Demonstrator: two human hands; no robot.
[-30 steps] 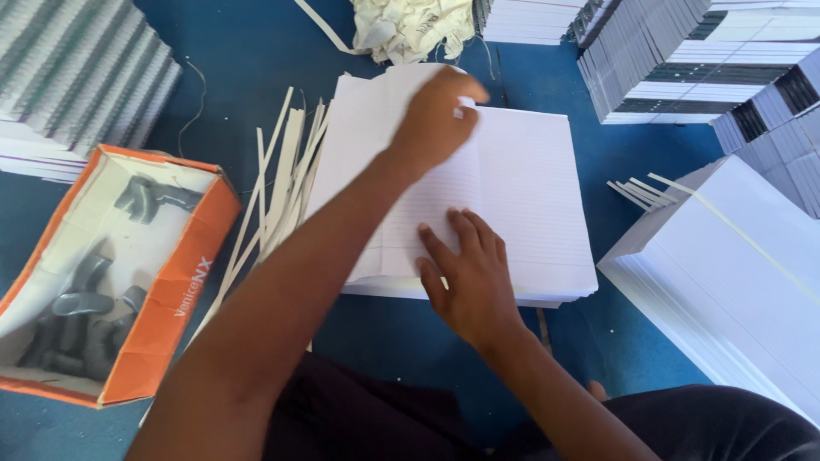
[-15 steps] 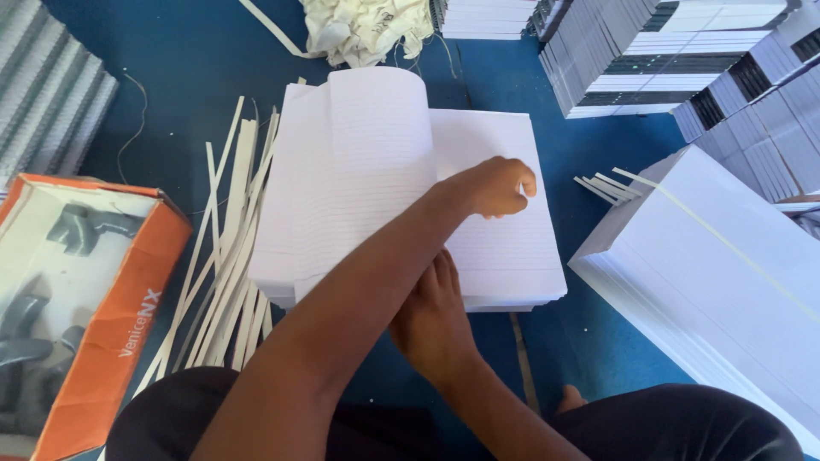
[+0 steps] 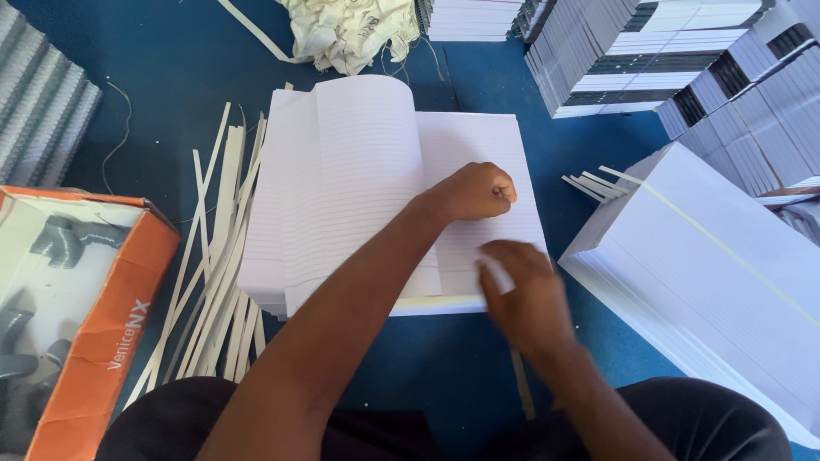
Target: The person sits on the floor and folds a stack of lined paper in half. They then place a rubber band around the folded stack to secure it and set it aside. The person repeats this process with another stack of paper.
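Two hands are working one big stack of ruled sheets (image 3: 478,154) that's sitting on the blue floor (image 3: 171,60), between a heap of paper strips (image 3: 213,256) and a taller white ream (image 3: 709,265). A bundle of folded pages (image 3: 350,171) is arching up on the stack's left half. The left hand (image 3: 477,191) is resting as a closed fist on the sheet, can't tell if it's pinching anything. The right hand (image 3: 523,294) is lying near the front edge, fingers loosely spread and a bit blurry, gripping nothing. Best bet, I'd say: be pressing firmly along the crease while keeping the edges squared.
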